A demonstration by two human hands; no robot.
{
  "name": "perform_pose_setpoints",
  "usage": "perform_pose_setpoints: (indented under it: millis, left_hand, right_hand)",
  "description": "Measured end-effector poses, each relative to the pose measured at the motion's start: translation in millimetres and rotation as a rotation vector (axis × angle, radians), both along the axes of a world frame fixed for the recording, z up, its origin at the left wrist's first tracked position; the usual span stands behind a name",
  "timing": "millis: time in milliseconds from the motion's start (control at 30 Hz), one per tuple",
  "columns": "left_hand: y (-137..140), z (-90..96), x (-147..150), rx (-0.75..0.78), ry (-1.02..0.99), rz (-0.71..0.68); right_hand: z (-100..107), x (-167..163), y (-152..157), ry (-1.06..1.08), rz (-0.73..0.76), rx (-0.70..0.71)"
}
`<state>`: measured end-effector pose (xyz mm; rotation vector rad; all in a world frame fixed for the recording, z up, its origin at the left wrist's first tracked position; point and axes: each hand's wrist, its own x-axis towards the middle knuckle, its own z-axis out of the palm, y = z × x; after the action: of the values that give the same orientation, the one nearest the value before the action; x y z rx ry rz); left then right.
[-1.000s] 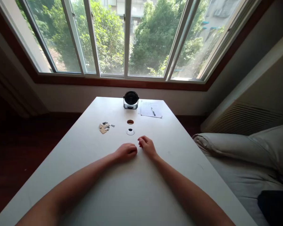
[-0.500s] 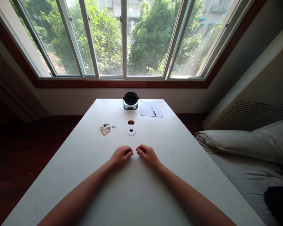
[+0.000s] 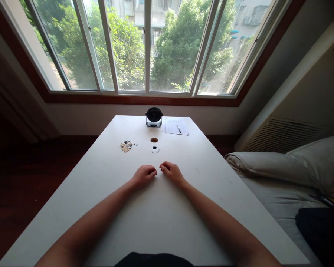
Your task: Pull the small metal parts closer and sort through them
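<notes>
My left hand [image 3: 143,174] and my right hand [image 3: 171,171] rest side by side on the white table [image 3: 105,207], knuckles almost touching. Both have the fingers curled under and nothing shows in either. Beyond them lies a small white ring-shaped cap [image 3: 154,149] beside a round hole [image 3: 154,139] in the tabletop. To the far left of the cap sits a little heap of tan and dark toy brick pieces [image 3: 126,145].
A small black desk fan [image 3: 154,116] stands at the table's far edge, with a sheet of paper [image 3: 174,127] and a pen [image 3: 179,128] to its right. A bed with a grey pillow [image 3: 289,163] lies along the right. A wide window fills the far wall.
My right hand drew back and settled level with the left. The view tilted and pulled back a little, so the objects on the table look farther away.
</notes>
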<state>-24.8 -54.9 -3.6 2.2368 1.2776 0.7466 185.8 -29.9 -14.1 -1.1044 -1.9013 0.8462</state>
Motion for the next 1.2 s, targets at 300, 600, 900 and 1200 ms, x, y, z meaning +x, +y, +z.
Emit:
perform_pose_setpoints:
  millis: [300,600,900,1200]
  left_hand:
    - [-9.7,2.5,-1.1,-0.008,-0.005,0.007]
    - [-8.2,6.1,1.0,0.011,0.05,-0.022]
    - [-10.6,4.0,0.8,0.048,0.103,-0.017]
    - [-12.9,3.4,0.9,0.086,0.137,-0.021]
  right_hand:
    - [-3.7,0.7,0.9,-0.003,0.013,0.015]
    - [-3.8,0.0,-0.6,-0.109,0.065,0.098]
    - [-3.7,-2.2,-1.8,-0.179,0.08,0.142]
    - [-6.5,-2.0,-0.2,-0.244,0.089,0.229]
